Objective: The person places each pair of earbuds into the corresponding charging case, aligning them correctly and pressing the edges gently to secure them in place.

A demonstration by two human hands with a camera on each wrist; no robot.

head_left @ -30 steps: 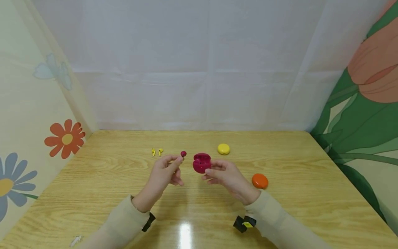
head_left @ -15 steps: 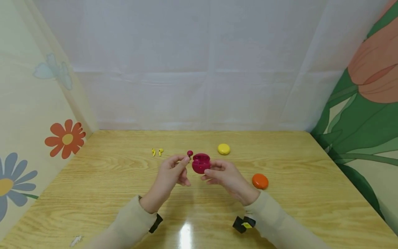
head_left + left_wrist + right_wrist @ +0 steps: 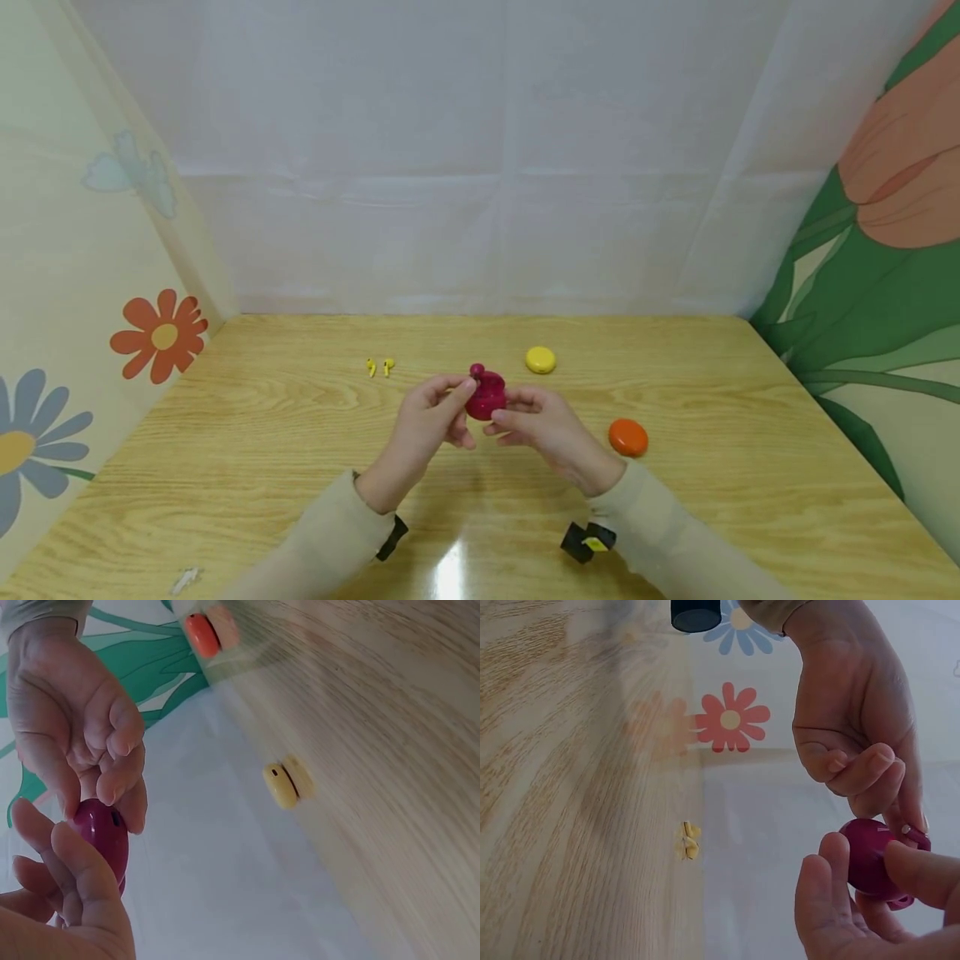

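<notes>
My right hand (image 3: 547, 429) grips a dark pink earbud case (image 3: 487, 407) with its lid up, held above the table. Between thumb and index finger, my left hand (image 3: 431, 421) pinches a matching pink earbud (image 3: 477, 369), its rounded head upward. The earbud overlaps the left side of the raised lid in the head view. From the right wrist, the earbud (image 3: 916, 838) shows right at the edge of the case (image 3: 870, 856). In the left wrist view the left fingers partly hide the case (image 3: 105, 838).
Two yellow earbuds (image 3: 380, 367) lie on the wooden table (image 3: 285, 417) at the back left. A closed yellow case (image 3: 540, 360) sits at the back, and an orange case (image 3: 627, 437) lies near the right wrist. A small whitish scrap (image 3: 185, 580) is at the front left.
My left hand has moved right, bringing the pink earbud from beside the case to overlap its open lid. The right hand and the case have stayed nearly in place.
</notes>
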